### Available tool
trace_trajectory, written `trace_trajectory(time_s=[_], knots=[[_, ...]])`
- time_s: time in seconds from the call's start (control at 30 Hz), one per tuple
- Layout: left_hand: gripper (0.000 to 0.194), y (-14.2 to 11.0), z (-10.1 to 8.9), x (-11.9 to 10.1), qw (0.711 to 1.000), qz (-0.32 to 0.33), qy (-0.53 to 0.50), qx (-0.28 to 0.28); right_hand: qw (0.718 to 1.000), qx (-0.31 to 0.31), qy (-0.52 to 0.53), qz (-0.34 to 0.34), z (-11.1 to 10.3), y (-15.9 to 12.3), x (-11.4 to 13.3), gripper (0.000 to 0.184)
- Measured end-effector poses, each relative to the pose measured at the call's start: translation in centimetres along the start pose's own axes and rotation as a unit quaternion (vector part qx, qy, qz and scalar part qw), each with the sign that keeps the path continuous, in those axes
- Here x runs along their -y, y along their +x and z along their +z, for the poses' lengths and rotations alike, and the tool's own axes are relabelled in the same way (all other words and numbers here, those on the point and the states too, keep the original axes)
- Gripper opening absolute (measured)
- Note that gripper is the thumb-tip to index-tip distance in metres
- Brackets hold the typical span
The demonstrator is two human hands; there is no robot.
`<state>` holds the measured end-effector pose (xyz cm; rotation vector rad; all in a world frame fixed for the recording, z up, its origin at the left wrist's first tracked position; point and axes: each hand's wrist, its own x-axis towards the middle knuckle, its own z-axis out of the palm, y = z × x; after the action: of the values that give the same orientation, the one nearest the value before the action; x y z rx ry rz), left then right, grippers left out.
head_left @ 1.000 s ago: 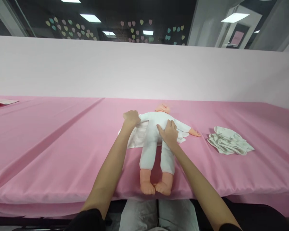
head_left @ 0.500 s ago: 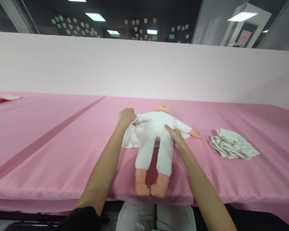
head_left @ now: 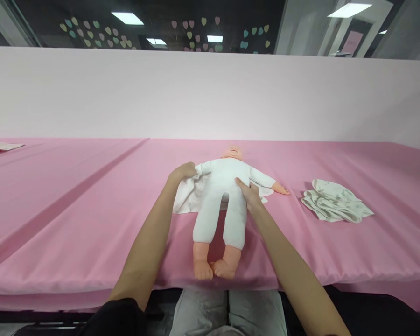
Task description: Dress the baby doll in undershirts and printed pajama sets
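Note:
A baby doll (head_left: 227,172) with a white cloth body lies on its back, its bare feet toward me. My left hand (head_left: 186,171) is closed at the end of the doll's arm on the left, whose hand is hidden. With thumb on the front and fingers round the side, my right hand (head_left: 250,193) grips the doll's lower torso. Under the doll is a white garment (head_left: 189,196), spread flat and showing on both sides. The doll's other arm stretches out to the right, its hand bare.
Right of the doll lies a folded white patterned cloth (head_left: 336,200). Another pale cloth (head_left: 2,147) is at the far left edge. Everything rests on a pink padded surface (head_left: 91,210), with a white wall (head_left: 196,93) behind it.
The view has shifted slightly. My left hand has turned and moved a little lower by the doll's arm. My right hand keeps its hold on the torso.

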<state>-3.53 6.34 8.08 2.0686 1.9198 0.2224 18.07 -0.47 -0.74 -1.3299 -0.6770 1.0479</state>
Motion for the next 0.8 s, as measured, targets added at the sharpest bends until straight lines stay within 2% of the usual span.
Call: trace_trajectory(time_s=[0.07,0.2,0.27,0.37,0.47,0.67,0.8], knots=[[0.014,-0.1,-0.6,0.5,0.999,-0.007,-0.012,0.042,1.0,-0.003,-0.002,0.002,0.0,-0.1,0.1,0.035],[0.025,-0.9,-1.6,0.9,0.989,0.013,-0.051,0.137,1.0,-0.005,0.007,-0.001,-0.1,-0.1,0.3,0.033],[0.024,-1.1,-1.8,0.8,0.986,0.029,-0.078,0.145,1.0,-0.012,0.0,-0.008,-0.1,-0.1,0.3,0.033],[0.027,-1.0,-1.5,0.5,0.983,0.055,-0.166,0.062,1.0,-0.016,-0.01,-0.017,-0.1,-0.3,0.4,0.032],[0.028,-0.4,-0.4,-0.3,0.962,0.077,-0.258,-0.035,1.0,0.001,0.004,-0.018,0.1,-0.9,0.6,0.031],[0.018,1.0,2.4,-2.1,0.936,0.111,-0.325,-0.083,0.999,0.045,0.006,-0.023,0.5,-2.4,1.5,0.029],[0.01,1.2,2.8,-2.1,0.901,0.144,-0.398,-0.093,0.998,0.067,-0.005,-0.021,0.5,-3.0,2.3,0.029]])
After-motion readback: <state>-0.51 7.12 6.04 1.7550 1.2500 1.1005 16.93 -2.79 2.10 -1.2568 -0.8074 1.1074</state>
